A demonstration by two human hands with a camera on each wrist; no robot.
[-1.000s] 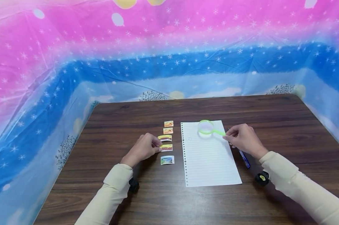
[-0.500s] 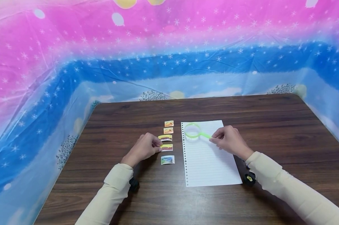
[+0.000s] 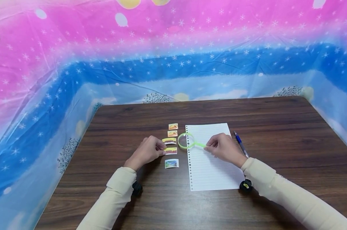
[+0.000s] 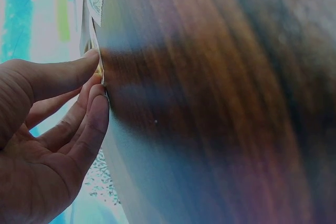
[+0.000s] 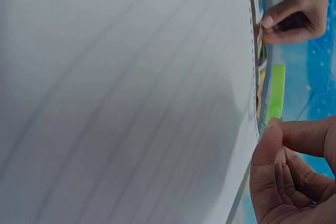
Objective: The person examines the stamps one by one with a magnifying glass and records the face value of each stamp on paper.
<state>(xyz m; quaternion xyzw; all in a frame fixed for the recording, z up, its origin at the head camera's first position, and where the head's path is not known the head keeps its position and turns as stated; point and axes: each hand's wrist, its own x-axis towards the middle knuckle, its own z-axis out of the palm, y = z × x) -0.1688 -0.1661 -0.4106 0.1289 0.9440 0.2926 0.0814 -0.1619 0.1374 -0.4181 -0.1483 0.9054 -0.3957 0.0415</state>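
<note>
My right hand (image 3: pixel 225 149) pinches the handle of a green magnifying glass (image 3: pixel 201 144), whose lens stands over the paper's left edge, just right of the stamps. In the right wrist view the green handle (image 5: pixel 276 90) rises from the fingertips. My left hand (image 3: pixel 147 152) pinches the left edge of a yellow stamp (image 3: pixel 171 151), which lies on the table. Above it in the column are another yellow stamp (image 3: pixel 169 141) and two orange stamps (image 3: pixel 172 134). Below it lies a blue-green landscape stamp (image 3: pixel 171 163).
A lined, punched sheet of paper (image 3: pixel 213 174) lies right of the stamps, partly under my right hand. Beyond its right edge is a blue pen (image 3: pixel 241 143). All rest on a dark wooden table (image 3: pixel 133 123), with a patterned cloth (image 3: pixel 161 68) hanging behind.
My right hand has carried the magnifying glass left across the paper, from its upper right to its left edge, uncovering more of the pen. The left hand and stamps have stayed put.
</note>
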